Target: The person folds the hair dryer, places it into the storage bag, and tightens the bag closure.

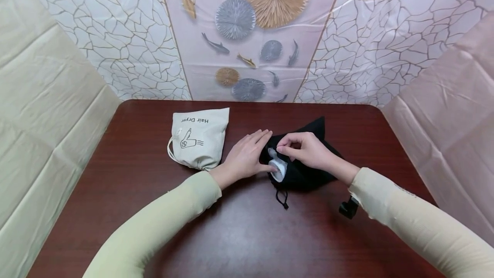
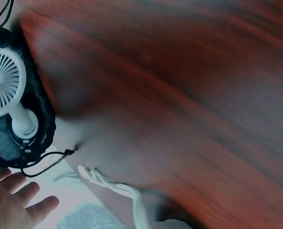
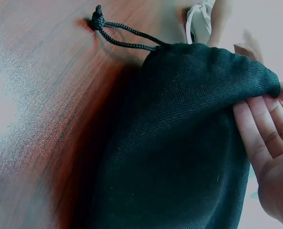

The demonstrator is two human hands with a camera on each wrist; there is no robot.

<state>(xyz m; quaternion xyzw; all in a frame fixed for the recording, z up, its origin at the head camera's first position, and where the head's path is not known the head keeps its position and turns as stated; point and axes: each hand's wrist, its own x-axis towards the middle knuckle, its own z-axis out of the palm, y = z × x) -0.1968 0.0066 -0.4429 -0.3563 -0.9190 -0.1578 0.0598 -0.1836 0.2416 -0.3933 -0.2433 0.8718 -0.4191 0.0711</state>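
A black drawstring pouch [image 1: 308, 177] lies right of the table's middle, its mouth toward the left. Inside the mouth sits a white handheld fan [image 2: 8, 78], its round slatted head showing at the opening. My left hand [image 1: 245, 158] is at the mouth, thumb touching the fan's grille and fingers stretched out along the pouch's far side. With thumb and fingers, my right hand [image 1: 310, 151] pinches the pouch's gathered rim; in the right wrist view the fingers [image 3: 263, 129] lie under that edge. A knotted black cord [image 3: 132, 36] trails from the mouth.
Left of the pouch lies a cream drawstring bag [image 1: 200, 138] printed "Hair Dryer", its white cord [image 1: 171, 151] looped at the left. A small black device [image 1: 348, 208] hangs under my right cuff. Fabric-covered walls stand behind and beside the dark wooden table [image 1: 231, 239].
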